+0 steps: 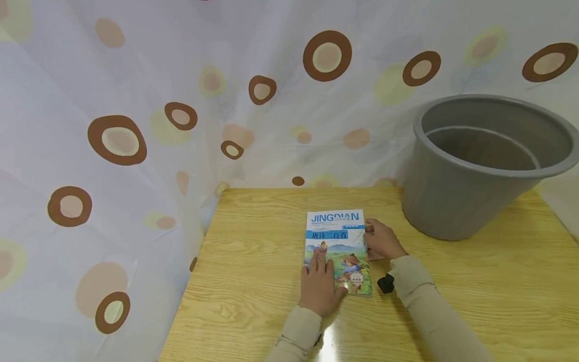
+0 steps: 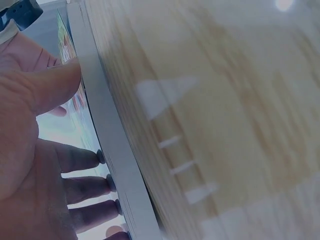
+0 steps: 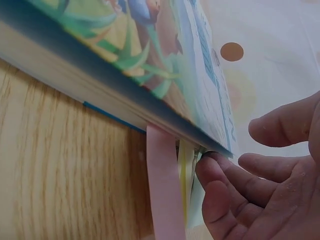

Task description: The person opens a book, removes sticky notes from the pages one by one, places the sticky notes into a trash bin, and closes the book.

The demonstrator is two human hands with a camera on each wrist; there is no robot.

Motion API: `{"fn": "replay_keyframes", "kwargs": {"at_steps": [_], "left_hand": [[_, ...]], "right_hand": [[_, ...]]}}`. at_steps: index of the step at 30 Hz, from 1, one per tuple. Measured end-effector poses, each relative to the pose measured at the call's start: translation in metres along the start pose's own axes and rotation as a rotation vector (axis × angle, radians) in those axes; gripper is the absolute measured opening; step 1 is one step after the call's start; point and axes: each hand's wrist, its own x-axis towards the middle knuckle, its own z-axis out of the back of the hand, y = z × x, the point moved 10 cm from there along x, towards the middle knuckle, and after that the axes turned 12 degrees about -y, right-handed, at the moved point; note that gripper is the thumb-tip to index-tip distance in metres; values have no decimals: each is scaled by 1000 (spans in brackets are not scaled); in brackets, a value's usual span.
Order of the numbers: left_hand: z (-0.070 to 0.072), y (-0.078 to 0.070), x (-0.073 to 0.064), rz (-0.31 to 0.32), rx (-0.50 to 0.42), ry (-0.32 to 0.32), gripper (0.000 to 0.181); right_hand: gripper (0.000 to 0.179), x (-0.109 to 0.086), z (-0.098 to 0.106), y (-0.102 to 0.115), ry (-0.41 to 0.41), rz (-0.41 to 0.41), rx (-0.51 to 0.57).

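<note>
A paperback book (image 1: 336, 234) with a blue and white cover and a painted scene lies face up on the table. Spread across its lower left cover are the fingers of my left hand (image 1: 318, 289); in the left wrist view the thumb (image 2: 57, 85) rests at the book's edge. My right hand (image 1: 382, 239) is at the right edge, its fingertips touching the page side near a corner, with the thumb (image 3: 280, 125) held apart from the cover. Beside those fingers a pink paper strip (image 3: 165, 185) and a yellow strip (image 3: 183, 175) stick out from the pages.
A large grey bucket (image 1: 466, 201) stands on the wooden table (image 1: 253, 236) at the back right. Behind the table hangs a white sheet (image 1: 271, 40) with brown and yellow circles. A small black object (image 1: 386, 283) shows by the right cuff.
</note>
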Motion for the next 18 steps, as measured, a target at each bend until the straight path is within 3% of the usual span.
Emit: {"fn": "replay_keyframes", "kwargs": {"at_steps": [7,18], "left_hand": [[-1,0,0,-2,-3,-13,76],[-3,2,1,8,-48,-29,75]], "right_hand": [[56,2,4,-1,-9,5,37],[56,9,2,-8,5,-82,151]]}}
